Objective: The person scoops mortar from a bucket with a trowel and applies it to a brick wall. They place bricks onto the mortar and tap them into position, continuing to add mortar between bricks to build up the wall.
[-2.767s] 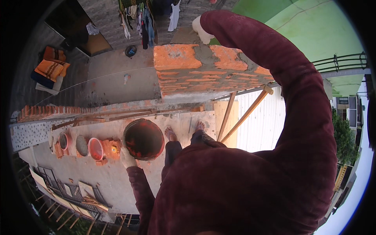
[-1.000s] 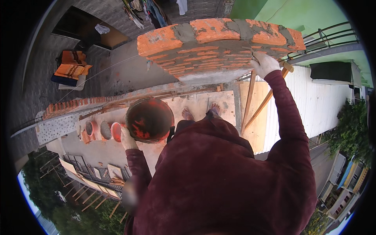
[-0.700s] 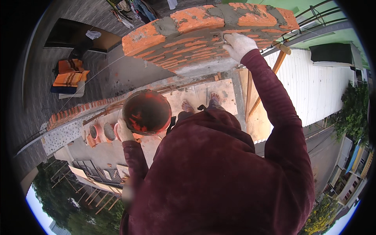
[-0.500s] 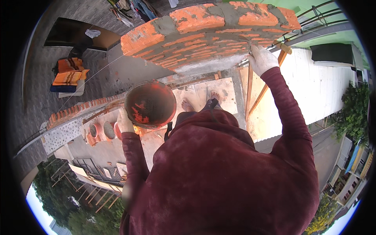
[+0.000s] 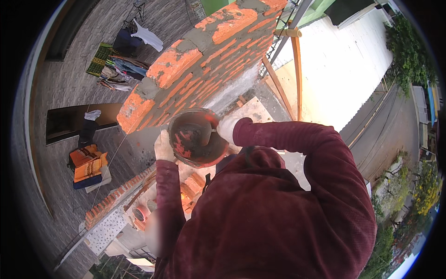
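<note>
Fingers of the left hand [image 5: 164,149] clamp the left rim of the bucket [image 5: 211,162], seemingly to steady it on the near side of the brick wall [image 5: 227,52]; the right hand's [image 5: 227,129], apparently closed around a trowel [image 5: 205,135], keep its blade inside.

The bucket [image 5: 211,157] is dark grey inside, with red patches. The left hand [image 5: 164,146] and right hand [image 5: 226,129] look white. The sweater [image 5: 274,209] is dark red. The bricks [image 5: 174,65] are orange, with grey mortar [image 5: 147,88]. The folded cloth [image 5: 88,167] is orange with brown stripes. The house wall [image 5: 76,83] is grey with a blocky pattern. The strip [image 5: 106,234] is white with dark dots.
</note>
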Demonstrator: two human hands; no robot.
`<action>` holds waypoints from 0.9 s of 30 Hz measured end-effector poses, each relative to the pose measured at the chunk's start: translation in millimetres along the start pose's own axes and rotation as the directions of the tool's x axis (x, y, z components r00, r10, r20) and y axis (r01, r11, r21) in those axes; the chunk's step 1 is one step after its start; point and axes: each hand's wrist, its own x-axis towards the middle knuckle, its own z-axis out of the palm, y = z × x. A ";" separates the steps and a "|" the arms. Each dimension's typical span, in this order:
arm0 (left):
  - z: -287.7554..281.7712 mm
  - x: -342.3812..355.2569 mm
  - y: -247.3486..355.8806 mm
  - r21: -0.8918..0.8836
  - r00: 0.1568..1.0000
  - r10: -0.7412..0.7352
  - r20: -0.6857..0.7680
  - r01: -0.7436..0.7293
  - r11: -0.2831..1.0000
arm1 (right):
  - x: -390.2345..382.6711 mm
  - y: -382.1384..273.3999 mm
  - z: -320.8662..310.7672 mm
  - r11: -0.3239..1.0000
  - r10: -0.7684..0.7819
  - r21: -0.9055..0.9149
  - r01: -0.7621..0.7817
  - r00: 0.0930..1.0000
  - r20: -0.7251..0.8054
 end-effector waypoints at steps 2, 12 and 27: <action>23.5 1.4 18.8 -0.007 1.000 0.011 0.005 -0.011 1.000 | -30.7 15.4 -16.3 0.988 0.030 0.155 -0.020 0.997 -0.064; 61.4 57.5 33.3 0.415 0.965 0.169 0.202 -0.240 0.878 | -48.1 3.6 -1.0 0.967 0.131 -0.187 -0.170 0.970 -0.203; 105.4 32.2 102.7 0.530 0.933 0.210 0.292 -0.341 0.776 | -98.7 59.3 -11.2 0.995 -0.039 -0.101 0.006 0.941 -0.337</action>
